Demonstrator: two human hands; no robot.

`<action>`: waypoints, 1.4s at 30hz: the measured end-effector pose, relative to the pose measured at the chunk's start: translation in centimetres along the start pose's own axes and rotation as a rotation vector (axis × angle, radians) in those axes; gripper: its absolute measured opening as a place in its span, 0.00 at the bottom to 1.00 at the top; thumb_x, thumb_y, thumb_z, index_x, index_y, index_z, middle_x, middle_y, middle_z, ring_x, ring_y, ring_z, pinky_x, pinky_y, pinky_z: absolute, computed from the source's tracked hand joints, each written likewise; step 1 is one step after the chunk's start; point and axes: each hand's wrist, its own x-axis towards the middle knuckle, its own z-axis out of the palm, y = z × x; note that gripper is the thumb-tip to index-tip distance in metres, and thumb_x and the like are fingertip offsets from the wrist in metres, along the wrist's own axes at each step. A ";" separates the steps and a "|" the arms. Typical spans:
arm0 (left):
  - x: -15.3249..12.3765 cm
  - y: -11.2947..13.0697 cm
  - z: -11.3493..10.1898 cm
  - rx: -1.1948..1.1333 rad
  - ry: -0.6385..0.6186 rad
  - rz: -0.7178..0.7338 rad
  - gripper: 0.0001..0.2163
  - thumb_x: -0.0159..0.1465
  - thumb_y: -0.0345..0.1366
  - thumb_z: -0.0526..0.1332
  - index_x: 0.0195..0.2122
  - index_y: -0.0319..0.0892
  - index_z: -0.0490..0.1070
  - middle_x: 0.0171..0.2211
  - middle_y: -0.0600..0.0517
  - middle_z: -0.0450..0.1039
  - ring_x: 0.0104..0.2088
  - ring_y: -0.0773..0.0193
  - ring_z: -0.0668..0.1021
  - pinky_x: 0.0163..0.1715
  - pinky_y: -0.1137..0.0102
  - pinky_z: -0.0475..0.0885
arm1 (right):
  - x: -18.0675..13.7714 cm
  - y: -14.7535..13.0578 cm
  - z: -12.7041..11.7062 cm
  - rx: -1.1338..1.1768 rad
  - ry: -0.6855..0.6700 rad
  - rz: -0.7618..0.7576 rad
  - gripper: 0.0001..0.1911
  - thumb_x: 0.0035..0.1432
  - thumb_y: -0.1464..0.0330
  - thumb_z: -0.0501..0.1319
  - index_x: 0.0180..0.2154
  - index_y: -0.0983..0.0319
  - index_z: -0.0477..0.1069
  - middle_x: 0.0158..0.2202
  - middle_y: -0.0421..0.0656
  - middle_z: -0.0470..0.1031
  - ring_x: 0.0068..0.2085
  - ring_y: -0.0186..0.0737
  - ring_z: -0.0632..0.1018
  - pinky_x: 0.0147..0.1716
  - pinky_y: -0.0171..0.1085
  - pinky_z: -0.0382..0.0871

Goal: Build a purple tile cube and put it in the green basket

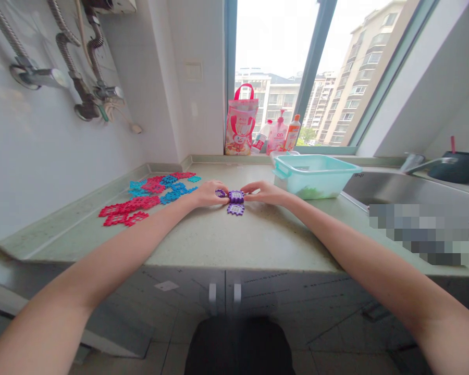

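Observation:
My left hand (209, 194) pinches a small purple plastic puzzle piece (220, 193) on the speckled countertop (203, 239). My right hand (266, 192) comes in from the other side, its fingertips on the edge of a square purple interlocking piece (236, 196). Just nearer to me lies another purple piece (235, 209), apart from both hands. To the left of my left hand are joined red interlocking pieces (125, 211), with blue ones (172, 192) and pink-red ones (156, 183) beyond them.
A teal plastic basket (312, 177) stands right of my right hand, beside a steel sink (391, 190) with a faucet (426, 164). A tote bag (240, 122) and several bottles (277, 134) stand on the window ledge. Pipes run along the left wall.

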 end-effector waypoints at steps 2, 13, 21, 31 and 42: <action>0.0 0.0 0.0 -0.005 0.002 -0.007 0.15 0.61 0.45 0.68 0.44 0.45 0.85 0.49 0.48 0.83 0.47 0.55 0.83 0.49 0.67 0.74 | 0.0 0.0 0.1 -0.006 0.000 -0.019 0.22 0.64 0.58 0.68 0.54 0.62 0.82 0.50 0.48 0.85 0.50 0.46 0.82 0.53 0.43 0.75; -0.3 0.8 -0.7 -0.030 -0.011 -0.052 0.20 0.62 0.50 0.68 0.50 0.44 0.84 0.49 0.47 0.84 0.51 0.52 0.82 0.52 0.65 0.74 | 0.1 -0.1 0.2 -0.082 0.025 0.030 0.20 0.61 0.61 0.70 0.52 0.63 0.83 0.48 0.48 0.86 0.48 0.46 0.83 0.50 0.40 0.75; -0.1 0.3 -0.3 0.013 -0.025 -0.054 0.19 0.61 0.47 0.67 0.50 0.44 0.84 0.49 0.48 0.84 0.50 0.53 0.83 0.51 0.66 0.74 | 0.3 0.0 0.5 -0.131 0.029 0.052 0.15 0.62 0.62 0.70 0.48 0.62 0.85 0.46 0.47 0.86 0.46 0.44 0.82 0.46 0.38 0.73; -0.2 -0.6 -1.4 0.027 -0.014 0.015 0.19 0.62 0.48 0.67 0.49 0.44 0.83 0.51 0.47 0.83 0.52 0.53 0.81 0.56 0.63 0.73 | -0.5 -1.9 -0.4 -0.299 0.083 0.067 0.16 0.59 0.62 0.71 0.47 0.62 0.84 0.44 0.48 0.86 0.42 0.45 0.83 0.43 0.39 0.72; -1.4 -2.1 -4.3 0.320 0.064 0.025 0.15 0.63 0.45 0.65 0.47 0.45 0.83 0.51 0.47 0.83 0.55 0.51 0.79 0.61 0.59 0.69 | -1.8 -8.8 1.8 -0.467 -0.160 -0.097 0.09 0.60 0.58 0.73 0.41 0.53 0.86 0.36 0.40 0.86 0.35 0.41 0.82 0.38 0.38 0.68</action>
